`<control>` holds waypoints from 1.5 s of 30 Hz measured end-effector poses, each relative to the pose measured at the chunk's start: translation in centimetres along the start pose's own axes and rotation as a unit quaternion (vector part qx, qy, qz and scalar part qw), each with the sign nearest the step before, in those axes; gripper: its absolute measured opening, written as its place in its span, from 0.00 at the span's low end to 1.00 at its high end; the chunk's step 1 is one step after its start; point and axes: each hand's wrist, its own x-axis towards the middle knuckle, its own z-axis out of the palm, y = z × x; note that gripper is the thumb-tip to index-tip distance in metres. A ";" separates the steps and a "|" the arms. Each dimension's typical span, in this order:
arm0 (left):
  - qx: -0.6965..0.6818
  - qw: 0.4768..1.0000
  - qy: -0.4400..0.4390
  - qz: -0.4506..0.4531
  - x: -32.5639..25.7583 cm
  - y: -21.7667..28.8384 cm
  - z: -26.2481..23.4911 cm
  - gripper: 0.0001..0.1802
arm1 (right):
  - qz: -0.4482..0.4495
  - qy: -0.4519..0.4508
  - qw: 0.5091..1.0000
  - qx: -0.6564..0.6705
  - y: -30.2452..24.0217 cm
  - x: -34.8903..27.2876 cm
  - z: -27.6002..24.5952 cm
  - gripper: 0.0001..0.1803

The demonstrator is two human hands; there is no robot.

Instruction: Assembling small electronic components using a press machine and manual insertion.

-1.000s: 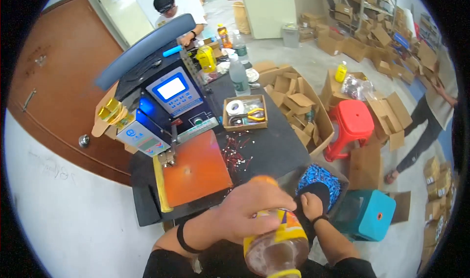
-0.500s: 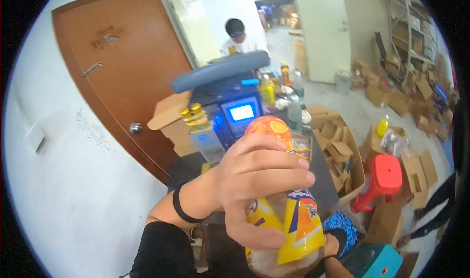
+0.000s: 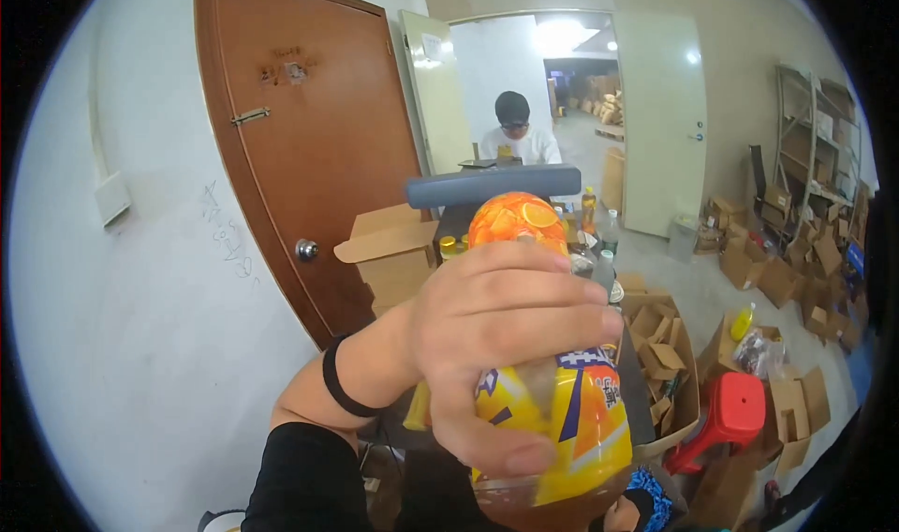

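My left hand is wrapped around a large plastic bottle, right in front of me. The bottle wears a yellow, orange and purple label, with orange-slice pictures on the part showing above my fingers. Below the label its surface looks brownish and see-through. A black band circles my left wrist. Low in the view, only a bit of my right hand shows beside the bottle's lower end, and its fingers are hidden. Blue patterned fabric lies next to that hand.
A dark table carries a long grey-blue bar and several bottles. A person in white is beyond it. To the right are a carton of cardboard pieces and a red stool. A brown door is at left.
The view has tilted up and turned left, so the room sits lower and further right. The lit blue screen is now hidden behind the bottle. My left hand keeps its hold on the bottle.
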 end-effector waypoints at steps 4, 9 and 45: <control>0.028 0.999 -0.019 -0.006 -0.6 0.8 -1.5 0.33 | -0.001 0.000 1.000 -0.008 -0.5 0.2 0.3 0.22; 0.065 0.996 -0.043 -0.052 -1.4 2.1 -3.2 0.32 | 0.006 -0.015 1.000 -0.017 -0.7 0.0 0.6 0.22; -0.079 0.850 0.202 -0.481 -22.1 12.6 5.3 0.63 | 0.004 -0.010 0.998 -0.055 -2.1 0.8 0.2 0.17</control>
